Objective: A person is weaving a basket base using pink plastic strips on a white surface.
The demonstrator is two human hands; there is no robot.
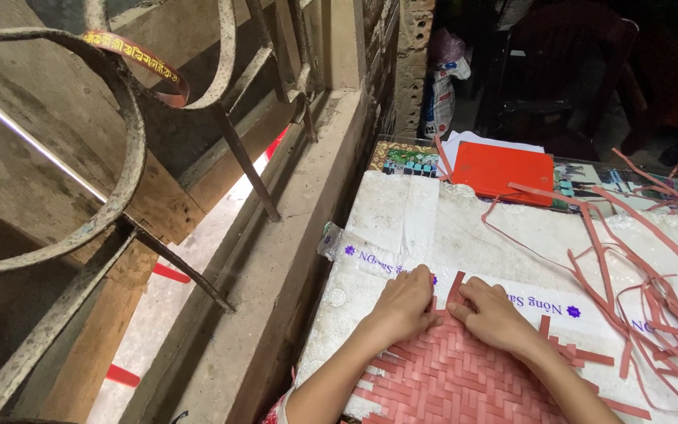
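Note:
A woven mat of flat red strips point(457, 377) lies on a white foam board point(472, 228) at the bottom of the head view. My left hand point(406, 302) presses on the mat's far edge with its fingers curled down. Right beside it, my right hand point(492, 314) pinches a loose red strip end point(455, 286) that sticks up from the weave. The two hands almost touch at the fingertips. Short strip ends point(582, 349) poke out along the mat's right edge.
A tangle of long loose red strips point(645, 267) spreads over the board's right side. A red booklet point(512, 173) on white papers lies at the far end. A rusty curved metal window grille point(119, 157) and concrete sill point(276, 259) run along the left.

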